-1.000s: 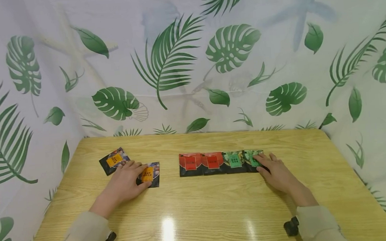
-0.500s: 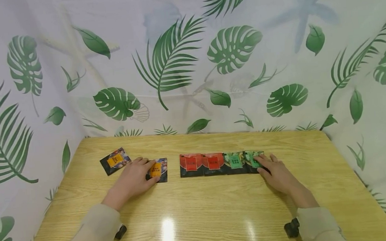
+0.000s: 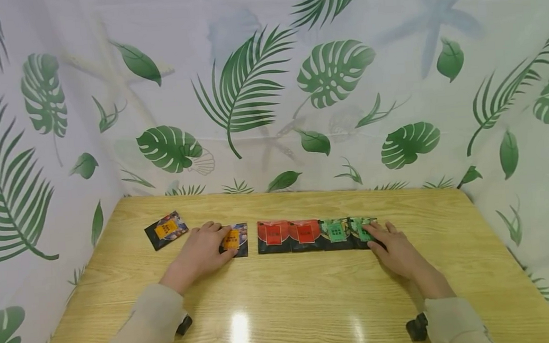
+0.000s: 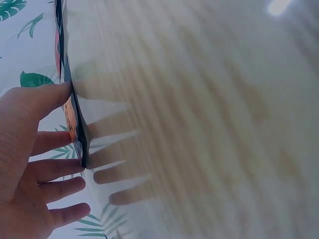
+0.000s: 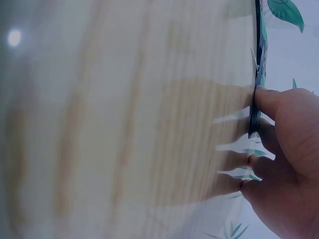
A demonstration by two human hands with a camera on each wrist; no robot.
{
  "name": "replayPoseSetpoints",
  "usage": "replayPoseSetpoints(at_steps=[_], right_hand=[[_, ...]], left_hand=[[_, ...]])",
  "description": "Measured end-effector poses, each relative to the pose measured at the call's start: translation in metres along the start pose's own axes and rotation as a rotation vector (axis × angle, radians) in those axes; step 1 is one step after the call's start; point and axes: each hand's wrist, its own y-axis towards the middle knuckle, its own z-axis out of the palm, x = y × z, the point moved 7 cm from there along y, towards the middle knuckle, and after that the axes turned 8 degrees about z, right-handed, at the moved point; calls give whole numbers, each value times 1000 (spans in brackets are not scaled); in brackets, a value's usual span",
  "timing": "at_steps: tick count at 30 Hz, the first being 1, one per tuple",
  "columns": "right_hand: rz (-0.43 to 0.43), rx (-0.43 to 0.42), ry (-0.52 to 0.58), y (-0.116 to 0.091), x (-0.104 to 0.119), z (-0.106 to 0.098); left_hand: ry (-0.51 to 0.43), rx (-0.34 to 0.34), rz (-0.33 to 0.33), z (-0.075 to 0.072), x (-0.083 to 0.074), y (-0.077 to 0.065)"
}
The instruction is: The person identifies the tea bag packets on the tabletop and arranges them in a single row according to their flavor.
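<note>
My left hand (image 3: 201, 253) rests on a black packet with an orange label (image 3: 240, 244), its thumb and fingertips touching the packet where it lies flat on the table. A narrow gap separates this packet from a row of touching packets: a red packet (image 3: 273, 237), a second red packet (image 3: 305, 234), a green packet (image 3: 337, 234) and another green packet (image 3: 361, 228) at the right end. My right hand (image 3: 397, 250) touches that last green packet, partly covering it. In the left wrist view, straight fingers (image 4: 65, 190) spread at the packet's edge.
Another orange-labelled packet (image 3: 166, 230) lies tilted at the back left of the wooden table (image 3: 303, 302). A leaf-printed cloth (image 3: 259, 87) hangs behind the table and along both sides. Dark wrist cameras sit at both sleeves.
My left hand has slid the orange-labelled packet to the right and slightly back, narrowing the gap to the red packet and straightening it. The right hand stays on the green packet.
</note>
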Motion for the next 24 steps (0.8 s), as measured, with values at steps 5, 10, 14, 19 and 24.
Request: replayPoseSetpoints(at_steps=[5, 10, 14, 19, 24], right_hand=[[-17, -16, -5, -1, 0, 0], [-17, -18, -9, 0, -2, 2], [-18, -22, -11, 0, -1, 4], [-11, -23, -7, 1, -2, 5], [-18, -31, -16, 2, -3, 6]], left_hand=[[5, -3, 10, 2, -3, 4], [4, -9, 20, 6, -6, 7], [10, -11, 18, 6, -8, 8], [14, -13, 27, 7, -10, 10], [4, -12, 33, 7, -11, 12]])
